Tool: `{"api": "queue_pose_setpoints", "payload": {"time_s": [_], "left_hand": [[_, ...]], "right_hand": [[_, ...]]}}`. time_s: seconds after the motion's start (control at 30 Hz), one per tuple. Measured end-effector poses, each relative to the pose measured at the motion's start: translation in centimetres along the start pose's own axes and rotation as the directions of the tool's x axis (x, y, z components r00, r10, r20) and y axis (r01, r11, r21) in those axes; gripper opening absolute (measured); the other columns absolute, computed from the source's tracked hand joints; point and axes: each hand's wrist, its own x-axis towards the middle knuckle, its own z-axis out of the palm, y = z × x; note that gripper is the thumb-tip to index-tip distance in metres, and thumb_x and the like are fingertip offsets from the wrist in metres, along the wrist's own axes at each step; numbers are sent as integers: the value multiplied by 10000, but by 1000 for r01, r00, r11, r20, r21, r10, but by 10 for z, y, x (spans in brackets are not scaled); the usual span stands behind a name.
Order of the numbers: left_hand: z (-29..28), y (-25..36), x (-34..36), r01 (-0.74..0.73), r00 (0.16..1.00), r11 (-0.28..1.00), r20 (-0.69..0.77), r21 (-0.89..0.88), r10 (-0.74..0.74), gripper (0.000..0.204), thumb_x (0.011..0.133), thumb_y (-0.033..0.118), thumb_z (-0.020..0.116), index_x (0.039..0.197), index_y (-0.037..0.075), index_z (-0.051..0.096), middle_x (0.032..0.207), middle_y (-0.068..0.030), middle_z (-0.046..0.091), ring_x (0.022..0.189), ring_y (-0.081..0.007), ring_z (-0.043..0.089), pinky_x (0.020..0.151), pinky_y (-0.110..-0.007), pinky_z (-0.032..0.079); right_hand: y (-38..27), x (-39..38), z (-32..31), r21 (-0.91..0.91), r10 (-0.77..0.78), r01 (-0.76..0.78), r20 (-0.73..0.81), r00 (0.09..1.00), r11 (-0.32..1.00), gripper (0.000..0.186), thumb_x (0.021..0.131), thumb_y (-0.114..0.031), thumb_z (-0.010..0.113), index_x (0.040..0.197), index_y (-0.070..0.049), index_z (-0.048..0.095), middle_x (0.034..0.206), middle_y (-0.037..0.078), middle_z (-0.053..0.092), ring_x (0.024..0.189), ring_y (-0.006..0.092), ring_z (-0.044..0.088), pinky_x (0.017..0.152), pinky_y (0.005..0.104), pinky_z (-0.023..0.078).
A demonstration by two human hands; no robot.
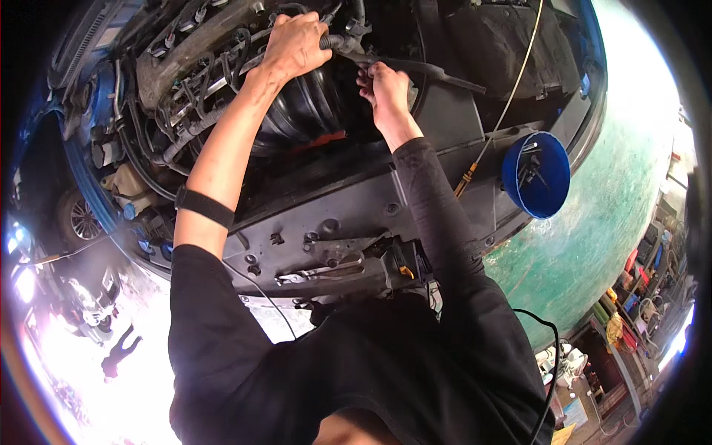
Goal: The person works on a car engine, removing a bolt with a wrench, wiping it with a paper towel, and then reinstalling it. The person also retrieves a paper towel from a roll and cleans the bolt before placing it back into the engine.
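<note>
Hose point(344, 44) sits among engine parts point(304, 111), blue bucket point(545, 199) rightward.

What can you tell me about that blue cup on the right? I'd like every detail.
The blue cup is round and open-topped, apparently plastic, with a smooth rim. Its mouth faces the camera, showing several loose metal pieces inside, some long and thin; their exact kind is unclear. It sits toward the right end of the dark panel along the car's front; its base is hidden. Neither the left hand nor the right hand touches it.
</note>
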Motion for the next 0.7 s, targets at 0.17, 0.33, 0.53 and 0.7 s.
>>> {"api": "queue_pose_setpoints", "payload": {"time_s": [0.17,0.33,0.53,0.7], "left_hand": [[1,18,-15,64,998,997,-22,49,-63,305,707,277,701,903,47,661,900,-73,576,907,-242,600,842,-404,396],[-1,14,-20,63,998,996,6,-55,-63,379,738,196,716,1087,68,645,964,-81,552,988,-245,574,954,-394,355],[-8,25,-27,99,992,991,-74,-93,-106,435,683,154,701,1095,38,620,981,-99,527,995,-269,539,954,-406,365],[-9,28,-29,108,980,983,-149,-151,-131,416,620,109,643,1028,29,627,938,-112,536,943,-280,546,937,-404,386]], "right_hand": [[-26,-35,-7,-93,84,-51,406,910,994,222,864,10,469,1003,74,630,844,110,658,678,164,615,566,277,495],[-73,-8,-15,-503,-225,395,365,903,769,209,855,48,477,966,37,653,788,132,690,606,186,670,492,290,523],[-123,110,-4,-710,23,304,410,912,635,228,849,19,467,990,47,643,885,116,678,803,178,675,673,311,545],[-100,202,8,-162,198,986,966,165,-30,155,814,-8,544,940,56,606,867,177,640,794,273,631,849,412,532]]}}
